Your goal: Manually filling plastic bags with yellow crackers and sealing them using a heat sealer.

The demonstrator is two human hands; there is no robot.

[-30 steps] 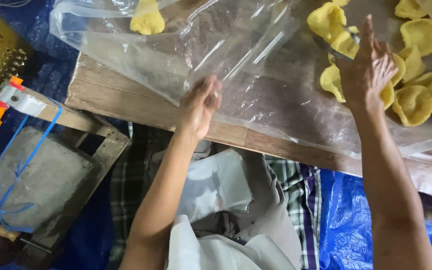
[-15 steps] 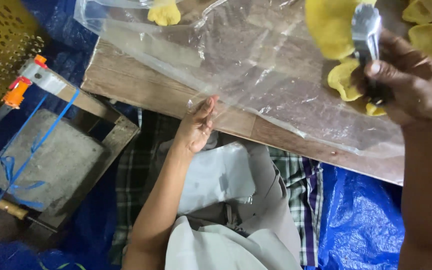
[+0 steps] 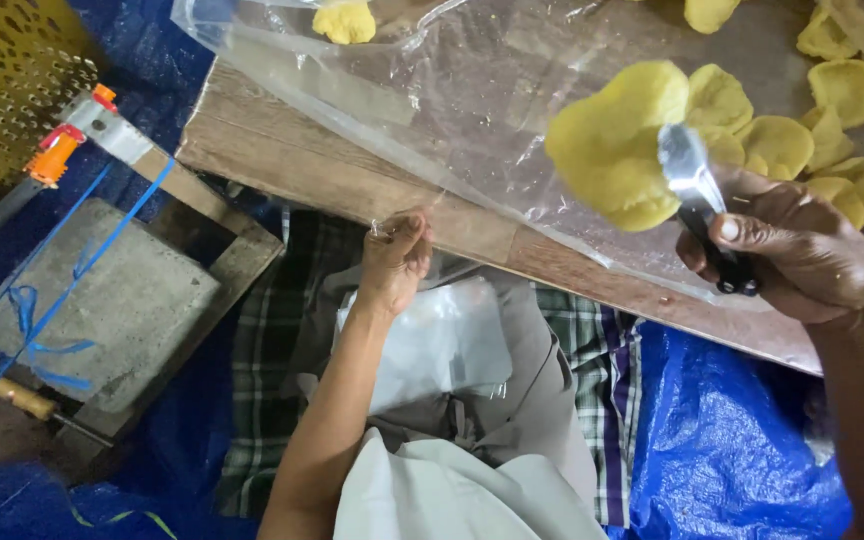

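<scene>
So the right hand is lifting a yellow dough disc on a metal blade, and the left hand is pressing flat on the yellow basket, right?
Not quite. In the head view the left hand pinches the edge of the clear plastic sheet at the wooden board, away from the yellow basket. The right hand does lift the yellow dough disc on the metal blade.

Left hand point(image 3: 397, 258) pinched shut (arm extended); right hand point(image 3: 792, 255) fisted, raised.

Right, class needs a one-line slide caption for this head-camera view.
Right hand lifts a yellow dough disc on a metal spatula while the left hand pinches the clear plastic sheet.
</scene>
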